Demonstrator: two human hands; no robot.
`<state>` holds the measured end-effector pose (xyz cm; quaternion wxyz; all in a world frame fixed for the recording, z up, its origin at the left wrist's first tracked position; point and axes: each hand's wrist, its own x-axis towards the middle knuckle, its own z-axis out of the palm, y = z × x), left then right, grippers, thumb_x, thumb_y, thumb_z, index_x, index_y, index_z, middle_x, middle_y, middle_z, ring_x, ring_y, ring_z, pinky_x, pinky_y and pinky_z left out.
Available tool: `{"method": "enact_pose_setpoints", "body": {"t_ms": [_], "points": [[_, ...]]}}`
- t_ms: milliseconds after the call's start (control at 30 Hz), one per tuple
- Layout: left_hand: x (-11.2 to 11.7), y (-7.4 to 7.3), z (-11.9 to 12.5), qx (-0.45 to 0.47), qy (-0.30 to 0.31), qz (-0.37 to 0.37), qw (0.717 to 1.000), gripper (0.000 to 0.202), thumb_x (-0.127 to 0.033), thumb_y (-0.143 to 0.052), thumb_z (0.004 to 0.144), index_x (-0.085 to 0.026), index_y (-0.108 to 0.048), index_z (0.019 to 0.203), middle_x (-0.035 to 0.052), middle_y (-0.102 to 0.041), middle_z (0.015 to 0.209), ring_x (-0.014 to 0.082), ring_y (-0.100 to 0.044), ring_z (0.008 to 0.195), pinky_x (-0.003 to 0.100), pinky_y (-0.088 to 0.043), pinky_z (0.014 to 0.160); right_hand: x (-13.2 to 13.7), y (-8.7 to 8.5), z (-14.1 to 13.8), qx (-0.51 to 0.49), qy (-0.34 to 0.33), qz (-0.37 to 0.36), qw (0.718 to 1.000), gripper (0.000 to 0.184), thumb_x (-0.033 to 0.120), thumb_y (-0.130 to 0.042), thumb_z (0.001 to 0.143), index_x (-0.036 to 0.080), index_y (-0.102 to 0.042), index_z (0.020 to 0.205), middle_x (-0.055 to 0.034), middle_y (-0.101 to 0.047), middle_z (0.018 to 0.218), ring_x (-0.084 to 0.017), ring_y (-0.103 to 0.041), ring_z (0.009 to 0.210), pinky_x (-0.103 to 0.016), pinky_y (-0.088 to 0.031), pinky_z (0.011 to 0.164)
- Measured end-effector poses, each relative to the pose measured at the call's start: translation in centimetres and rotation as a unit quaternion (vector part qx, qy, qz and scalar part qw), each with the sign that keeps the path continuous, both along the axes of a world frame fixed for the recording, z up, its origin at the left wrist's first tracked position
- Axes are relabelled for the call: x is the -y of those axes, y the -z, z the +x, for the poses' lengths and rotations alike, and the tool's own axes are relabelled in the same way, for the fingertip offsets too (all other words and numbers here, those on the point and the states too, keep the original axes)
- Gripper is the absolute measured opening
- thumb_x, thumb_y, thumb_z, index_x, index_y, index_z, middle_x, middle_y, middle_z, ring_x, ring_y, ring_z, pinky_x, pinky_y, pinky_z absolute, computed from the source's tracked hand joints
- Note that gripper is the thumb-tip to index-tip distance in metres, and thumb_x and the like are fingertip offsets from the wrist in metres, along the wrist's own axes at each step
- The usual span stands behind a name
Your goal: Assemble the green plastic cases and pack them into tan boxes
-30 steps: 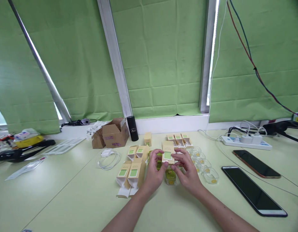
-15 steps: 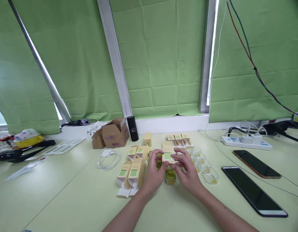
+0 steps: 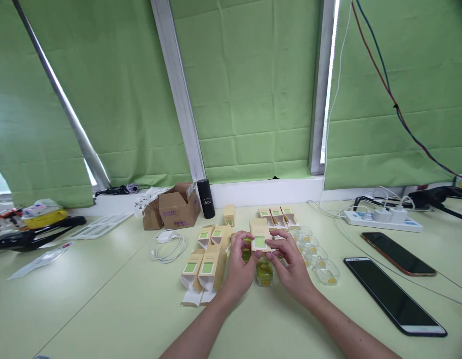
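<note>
Between both hands is a small tan cardboard box (image 3: 261, 230) with a green window on its near face. My left hand (image 3: 241, 264) pinches its left side and lower edge. From the right, my right hand (image 3: 291, 259) grips the same box with thumb and fingers. Just below it on the table sits a clear container of green contents (image 3: 264, 273) with a yellow spot; more green ones are partly hidden behind my left fingers. Left of my hands lie several tan boxes with open flaps (image 3: 208, 267). Several clear small containers (image 3: 326, 272) with yellow spots stand to the right.
Farther back are three open boxes (image 3: 278, 218), a closed upright box (image 3: 229, 215), a black cylinder (image 3: 205, 199) and a brown carton (image 3: 178, 207). A white charger cable (image 3: 169, 247) lies left. Two phones (image 3: 393, 294) and a power strip (image 3: 382, 222) are at right.
Very little differs. The box stays held in both hands, its near face tipped very slightly.
</note>
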<state>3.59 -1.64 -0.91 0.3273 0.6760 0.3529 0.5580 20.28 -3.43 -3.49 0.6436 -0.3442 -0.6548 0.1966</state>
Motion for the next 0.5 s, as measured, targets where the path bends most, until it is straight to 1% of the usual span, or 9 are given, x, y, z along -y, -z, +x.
{"method": "enact_pose_setpoints", "body": {"t_ms": [200,333,400,500], "points": [[0.03,0.34,-0.07,-0.019,-0.015,0.011,1.0,0.026,-0.042,-0.067,0.097,-0.026,-0.059,0.116,0.0069,-0.054,0.127,0.0178,-0.059,0.095,0.031,-0.055,0.084,-0.02,-0.02,0.0,-0.002,0.005,-0.001,1.0,0.017,0.034,-0.06,0.104,0.028,-0.072,0.114,-0.0138,-0.053,0.137,-0.029,-0.065,0.122,-0.039,-0.066,0.083],[-0.05,0.51,-0.13,-0.029,-0.024,0.03,0.999,0.027,-0.044,-0.065,0.099,-0.026,-0.058,0.118,0.0073,-0.054,0.127,0.0185,-0.06,0.097,0.033,-0.055,0.086,-0.09,0.07,0.02,0.001,0.002,-0.007,1.0,0.017,0.035,-0.06,0.104,0.028,-0.071,0.115,-0.0132,-0.052,0.138,-0.028,-0.064,0.123,-0.04,-0.066,0.086],[-0.01,0.45,-0.21,-0.037,-0.019,0.042,0.998,0.032,-0.045,-0.068,0.098,-0.026,-0.057,0.122,0.0083,-0.053,0.131,0.02,-0.061,0.101,0.035,-0.056,0.09,-0.13,0.1,0.03,-0.002,0.001,-0.013,1.0,0.018,0.036,-0.06,0.104,0.029,-0.07,0.118,-0.0127,-0.051,0.139,-0.027,-0.066,0.119,-0.041,-0.065,0.088],[0.16,0.25,-0.43,-0.054,-0.002,0.066,0.996,0.041,-0.044,-0.07,0.096,-0.028,-0.054,0.13,0.0102,-0.051,0.136,0.0238,-0.061,0.113,0.04,-0.055,0.099,-0.14,0.07,-0.01,-0.012,-0.01,-0.02,1.0,0.023,0.038,-0.061,0.104,0.03,-0.068,0.124,-0.0124,-0.05,0.142,-0.026,-0.068,0.115,-0.043,-0.065,0.093]]}}
